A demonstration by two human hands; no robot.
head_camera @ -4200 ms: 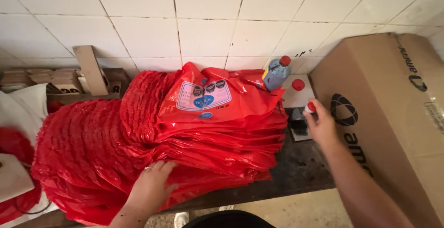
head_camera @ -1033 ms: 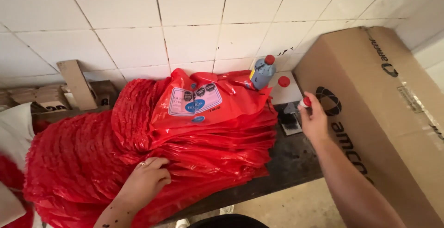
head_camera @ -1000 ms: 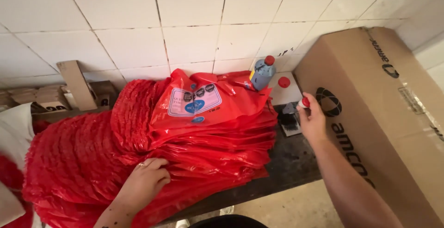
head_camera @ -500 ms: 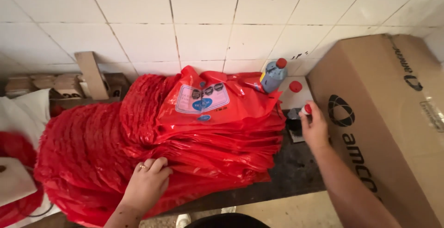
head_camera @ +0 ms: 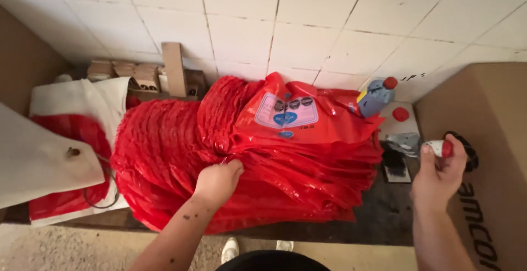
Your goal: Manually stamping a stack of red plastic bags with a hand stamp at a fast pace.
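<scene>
**Hand in the bag stack, stamp lifted**

The left hand [head_camera: 217, 180] has its grip closed on a fold of the red plastic bags [head_camera: 181, 155] piled on the bench [head_camera: 379, 221]. To its right, the right hand [head_camera: 436, 175] pinches a small red-capped stamp [head_camera: 441, 148], held above the ink pad [head_camera: 395, 166]. The top bag's printed label looks unmarked; most of the stack seems left.

A grey bottle with a red cap [head_camera: 377, 95] leans against the white tiled wall [head_camera: 307, 24], beside a large cardboard box [head_camera: 483, 155].
</scene>
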